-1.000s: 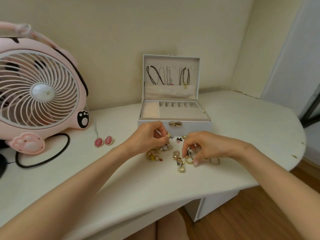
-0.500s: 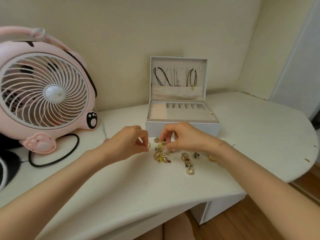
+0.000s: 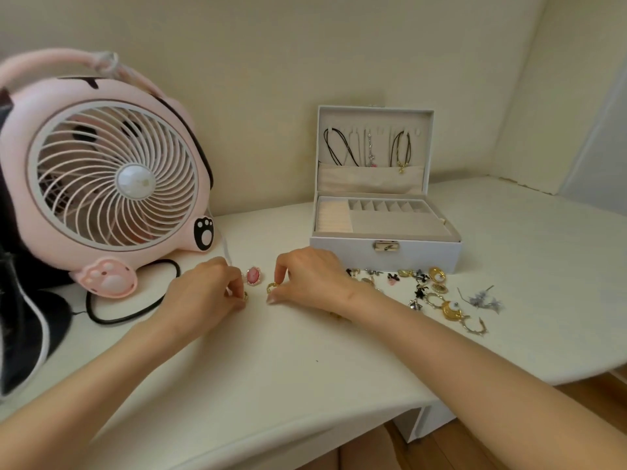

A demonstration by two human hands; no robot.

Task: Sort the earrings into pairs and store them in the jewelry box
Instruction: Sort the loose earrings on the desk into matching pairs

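Half a second ago both hands worked in the loose pile of earrings (image 3: 431,293) in front of the jewelry box (image 3: 383,247). Now they have moved off to the left of it, each bringing a small gold piece to a bare patch of the white table (image 3: 271,368). That looks like a pair being pulled out and set side by side, next to the pink oval earring (image 3: 253,276) already put apart there (its twin, visible a second ago, is probably hidden behind the left knuckles).

The left hand (image 3: 203,295) is curled tight, thumb and forefinger pinching a gold earring (image 3: 245,296) low against the tabletop. The right hand (image 3: 314,279) is just as narrow, its fingertips nipping a second gold earring (image 3: 271,287) just beside the first. The two pieces are close together but not touching, and I cannot tell whether either has been let down yet.

The rest of the earrings lie scattered to the right of the right wrist, below the box's front wall — gold moons, hoops, black and silver bits, all unsorted. The box stands open with necklaces hanging in its lid, and no earring shows in its tray, so I judge sorting is under way and storing not yet begun. The pink fan (image 3: 112,178) stands at the far left.
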